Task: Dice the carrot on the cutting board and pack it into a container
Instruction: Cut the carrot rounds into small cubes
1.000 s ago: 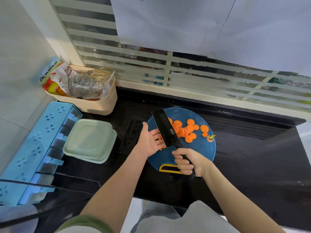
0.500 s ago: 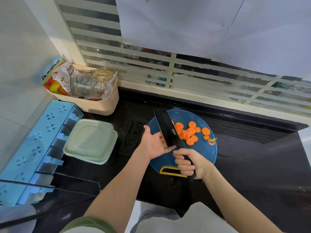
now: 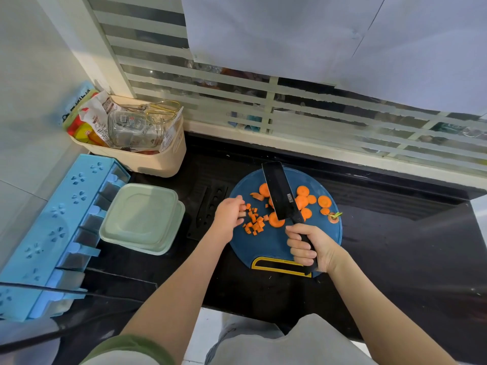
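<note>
A round blue cutting board lies on the black counter. Orange carrot slices are spread over its far right part, and a small pile of diced carrot lies at its left. My right hand grips the black handle of a black cleaver, whose blade is tilted up over the slices. My left hand hovers at the board's left edge beside the dice, fingers loosely curled with nothing in them. A pale green lidded container stands left of the board.
A black knife sheath lies between container and board. A blue compartment rack runs along the left wall. A beige basket with packets, a jar and scissors stands at the back left. A carrot top end lies at the board's right edge.
The cleaver has swung right and its blade lifted off my left palm. My left hand has drawn back to the left, and a pile of diced carrot now shows on the board.
</note>
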Demonstrator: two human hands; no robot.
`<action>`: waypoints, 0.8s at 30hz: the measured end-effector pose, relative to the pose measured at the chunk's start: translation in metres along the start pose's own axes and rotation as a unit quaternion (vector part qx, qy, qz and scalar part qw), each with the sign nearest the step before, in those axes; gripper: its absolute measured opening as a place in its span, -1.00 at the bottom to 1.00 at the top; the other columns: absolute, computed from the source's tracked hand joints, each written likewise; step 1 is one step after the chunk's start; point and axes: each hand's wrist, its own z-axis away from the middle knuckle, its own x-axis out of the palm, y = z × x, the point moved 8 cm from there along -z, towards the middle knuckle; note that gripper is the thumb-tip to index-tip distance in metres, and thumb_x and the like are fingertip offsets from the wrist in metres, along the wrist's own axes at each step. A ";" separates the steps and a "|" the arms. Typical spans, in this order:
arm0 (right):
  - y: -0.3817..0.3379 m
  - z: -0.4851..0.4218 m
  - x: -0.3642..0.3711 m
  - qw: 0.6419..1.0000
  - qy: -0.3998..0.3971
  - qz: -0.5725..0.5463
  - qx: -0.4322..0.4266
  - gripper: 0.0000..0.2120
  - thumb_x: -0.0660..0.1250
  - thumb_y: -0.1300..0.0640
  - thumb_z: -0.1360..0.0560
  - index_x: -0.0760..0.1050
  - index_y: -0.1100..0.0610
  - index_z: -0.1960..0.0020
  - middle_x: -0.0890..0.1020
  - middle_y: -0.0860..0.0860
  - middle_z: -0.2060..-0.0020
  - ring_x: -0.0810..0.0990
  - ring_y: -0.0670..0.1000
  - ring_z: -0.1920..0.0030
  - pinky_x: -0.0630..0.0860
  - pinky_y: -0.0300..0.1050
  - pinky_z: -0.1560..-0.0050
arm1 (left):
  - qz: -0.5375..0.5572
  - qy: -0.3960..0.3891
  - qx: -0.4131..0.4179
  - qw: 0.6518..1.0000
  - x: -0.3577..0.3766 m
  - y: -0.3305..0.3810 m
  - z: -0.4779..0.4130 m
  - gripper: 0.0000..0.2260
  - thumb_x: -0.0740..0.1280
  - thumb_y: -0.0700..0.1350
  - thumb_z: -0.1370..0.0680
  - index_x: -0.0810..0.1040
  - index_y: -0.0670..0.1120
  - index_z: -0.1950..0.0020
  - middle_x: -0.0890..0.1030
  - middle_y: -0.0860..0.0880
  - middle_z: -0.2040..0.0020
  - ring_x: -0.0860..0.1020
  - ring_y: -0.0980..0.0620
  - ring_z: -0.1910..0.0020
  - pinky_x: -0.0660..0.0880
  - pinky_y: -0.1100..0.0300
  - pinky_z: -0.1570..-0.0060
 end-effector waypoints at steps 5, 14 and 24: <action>-0.002 0.002 -0.009 0.998 0.047 0.031 -0.006 -0.58 0.17 0.12 -0.60 0.29 0.13 0.43 0.27 -0.03 0.63 0.21 -0.09 0.69 0.12 -0.30 0.65 | -0.363 -0.003 0.276 0.890 0.018 0.023 0.007 -0.76 0.31 -0.03 -0.56 0.51 -0.06 -0.19 0.54 0.00 -0.10 0.47 0.05 -0.10 0.42 0.15 -0.10; -0.005 0.008 -0.022 0.986 0.108 0.121 -0.030 -0.58 0.20 0.12 -0.61 0.30 0.15 0.41 0.28 0.01 0.60 0.24 -0.06 0.67 0.20 -0.29 0.63 | -0.631 -0.027 0.416 0.655 0.056 -0.008 0.016 -0.67 0.30 0.02 -0.53 0.43 0.07 -0.29 0.36 0.05 -0.37 0.26 -0.04 -0.38 0.10 0.01 -0.29; -0.009 0.015 -0.031 0.971 0.152 0.174 -0.054 -0.61 0.22 0.11 -0.61 0.30 0.14 0.38 0.28 0.04 0.57 0.22 -0.05 0.65 0.18 -0.27 0.60 | -0.655 0.025 0.440 0.613 0.063 -0.002 0.015 -0.76 0.16 -0.15 -0.57 0.48 -0.05 -0.22 0.47 -0.06 -0.18 0.37 -0.08 -0.20 0.09 0.02 -0.17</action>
